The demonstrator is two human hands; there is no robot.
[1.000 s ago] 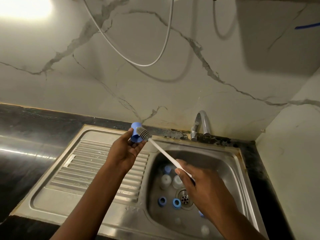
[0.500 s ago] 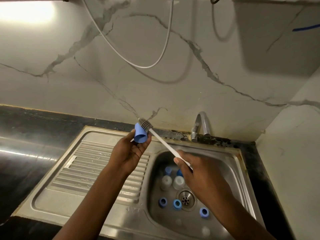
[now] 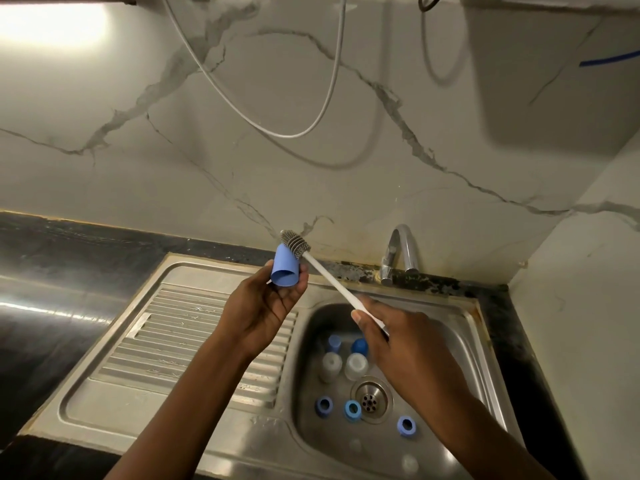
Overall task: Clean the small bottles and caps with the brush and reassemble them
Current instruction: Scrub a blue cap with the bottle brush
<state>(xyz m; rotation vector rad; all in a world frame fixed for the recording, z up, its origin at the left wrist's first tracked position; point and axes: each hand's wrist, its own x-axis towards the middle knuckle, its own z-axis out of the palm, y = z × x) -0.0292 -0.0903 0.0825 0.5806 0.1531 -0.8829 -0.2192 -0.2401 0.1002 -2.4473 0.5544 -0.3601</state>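
Three blue ring caps (image 3: 352, 408) sit lowest in the frame on the floor of the steel sink (image 3: 460, 344), around the drain (image 3: 371, 400), with two cloudy little bottles (image 3: 356, 366) standing just above them. Up a notch, the right hand (image 3: 405, 344) is clenched round the slim white handle of the brush (image 3: 332, 282). The left hand (image 3: 266, 303), centre frame, pinches a tapered blue cap (image 3: 284, 270) by its side wall, open mouth toward the camera, grey ribbed brush head against its far end. That cap looks like light, thin plastic, likely wet and slick: grip the wall, not the rim. Beyond, a chrome tap (image 3: 398, 252) and a veined marble wall (image 3: 311, 150).
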